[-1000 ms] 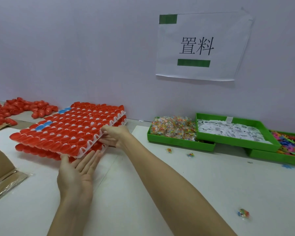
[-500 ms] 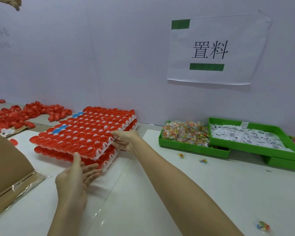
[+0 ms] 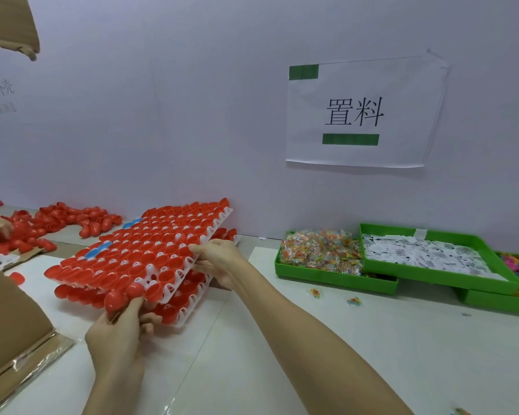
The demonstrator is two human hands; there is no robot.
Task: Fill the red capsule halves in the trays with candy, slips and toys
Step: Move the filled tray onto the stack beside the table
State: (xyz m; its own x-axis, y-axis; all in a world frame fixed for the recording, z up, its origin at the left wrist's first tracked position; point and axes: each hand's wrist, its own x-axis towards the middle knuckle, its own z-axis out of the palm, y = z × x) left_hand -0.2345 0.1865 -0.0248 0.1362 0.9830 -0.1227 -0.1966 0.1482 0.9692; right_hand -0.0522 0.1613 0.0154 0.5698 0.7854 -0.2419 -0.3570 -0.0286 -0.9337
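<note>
While both hands' fingers (image 3: 198, 250) pinch the top tray (image 3: 177, 283), the wall sign (image 3: 360, 112) reads 置料.

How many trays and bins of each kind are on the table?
White plastic trays of red capsule halves: 2, top tray, lower tray
Green plastic bins: 3, candy bin, paper-slip bin, toy bin
Total: 5

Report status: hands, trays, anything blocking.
Left hand grips top tray at near corner; right hand grips its right edge. Top tray tilted above lower tray. Capsule halves unfilled. Nothing blocking.
</note>
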